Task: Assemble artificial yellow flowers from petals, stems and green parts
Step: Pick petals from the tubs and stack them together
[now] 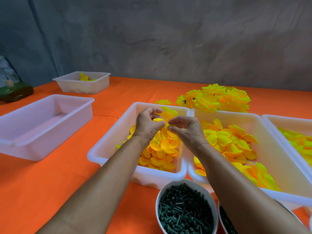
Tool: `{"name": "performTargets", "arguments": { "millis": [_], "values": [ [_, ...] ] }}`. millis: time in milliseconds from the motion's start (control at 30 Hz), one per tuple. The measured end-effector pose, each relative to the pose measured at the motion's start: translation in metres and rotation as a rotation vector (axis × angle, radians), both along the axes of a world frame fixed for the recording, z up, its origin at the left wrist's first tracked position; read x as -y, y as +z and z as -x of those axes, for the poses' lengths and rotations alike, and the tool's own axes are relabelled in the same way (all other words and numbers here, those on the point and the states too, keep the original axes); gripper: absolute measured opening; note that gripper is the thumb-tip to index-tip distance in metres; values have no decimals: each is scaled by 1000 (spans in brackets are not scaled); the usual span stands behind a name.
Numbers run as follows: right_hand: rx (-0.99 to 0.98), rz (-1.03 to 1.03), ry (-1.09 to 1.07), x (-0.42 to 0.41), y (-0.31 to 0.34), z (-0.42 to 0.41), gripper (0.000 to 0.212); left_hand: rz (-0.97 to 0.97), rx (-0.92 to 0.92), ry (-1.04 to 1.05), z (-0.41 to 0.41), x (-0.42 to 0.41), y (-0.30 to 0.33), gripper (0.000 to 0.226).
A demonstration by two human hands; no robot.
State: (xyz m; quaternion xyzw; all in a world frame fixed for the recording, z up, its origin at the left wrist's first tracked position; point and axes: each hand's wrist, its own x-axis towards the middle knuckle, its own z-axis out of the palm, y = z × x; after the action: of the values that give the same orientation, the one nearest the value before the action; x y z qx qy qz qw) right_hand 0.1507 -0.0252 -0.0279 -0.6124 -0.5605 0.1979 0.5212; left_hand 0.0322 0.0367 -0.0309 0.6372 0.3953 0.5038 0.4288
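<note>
You are holding both hands over the middle tray point(108, 146), and your left hand point(148, 126) is curling its fingers point(152, 110) around a small yellow petal piece point(157, 119), pinching it between thumb and forefingers. Your right hand point(187, 130) is meeting it from the other side, thumb and forefinger pressed together on an edge of yellow at the tips; whether that is the same piece or a second petal, I cannot tell. Directly beneath your fingers the loose petals point(162, 154) are lying heaped in the tray. Nearer to you than your fingers, the bowl of dark green stems point(184, 210) is sitting on the orange surface point(50, 183), untouched. Beyond your fingers and to their right, finished flowers point(217, 98) are piling up.

The likely risk here is that the thin petals are clinging together, so you may be lifting two where you want one. A loose pinch could also let the piece drop back into the heap, where it would be lost among the others. Pulling the two hands apart too sharply could crease or tear the fabric at the edge you are gripping.
</note>
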Motion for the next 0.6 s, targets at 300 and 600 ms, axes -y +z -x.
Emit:
{"name": "performTargets", "arguments": {
  "millis": [300,600],
  "values": [
    [-21,-35,-37,-6,-4,-2,15,33,-28,142,1,-5,-2,25],
    [-95,-87,-28,-4,-2,0,27,75,-189,-2,-1,5,2,16]
  ]
}}
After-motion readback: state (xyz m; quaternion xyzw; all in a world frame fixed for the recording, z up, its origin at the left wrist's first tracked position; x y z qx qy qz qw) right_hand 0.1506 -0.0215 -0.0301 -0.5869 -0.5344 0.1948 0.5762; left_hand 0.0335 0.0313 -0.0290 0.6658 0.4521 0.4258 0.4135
